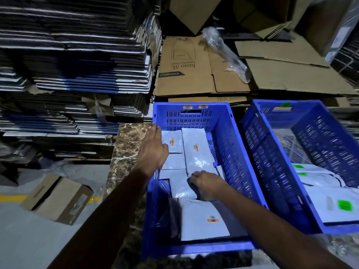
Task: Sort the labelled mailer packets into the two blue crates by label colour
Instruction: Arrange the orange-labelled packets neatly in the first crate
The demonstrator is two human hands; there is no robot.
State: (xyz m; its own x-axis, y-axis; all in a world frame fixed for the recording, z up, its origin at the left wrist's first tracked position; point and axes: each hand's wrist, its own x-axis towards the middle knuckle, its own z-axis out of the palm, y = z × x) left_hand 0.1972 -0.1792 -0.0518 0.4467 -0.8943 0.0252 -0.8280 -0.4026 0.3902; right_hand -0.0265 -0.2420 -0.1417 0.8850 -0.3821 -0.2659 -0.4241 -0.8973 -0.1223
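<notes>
Two blue crates stand side by side on a marble counter. The left crate point(223, 121) holds several grey mailer packets with orange labels, such as one at the back point(196, 150) and one at the front point(202, 220). The right crate point(258, 136) holds packets with green labels point(334, 206). My left hand point(153, 150) lies flat with straight fingers over the left crate's left rim, touching a packet. My right hand point(206, 184) is inside the left crate with curled fingers on the lower end of a packet point(183, 186).
The marble counter point(128, 144) carries both crates. Tall stacks of flattened cartons point(73, 61) rise to the left and behind. Brown flat cartons point(186, 66) and a bubble-wrap roll point(227, 53) lie behind the crates. A small cardboard box point(56, 199) sits on the floor at left.
</notes>
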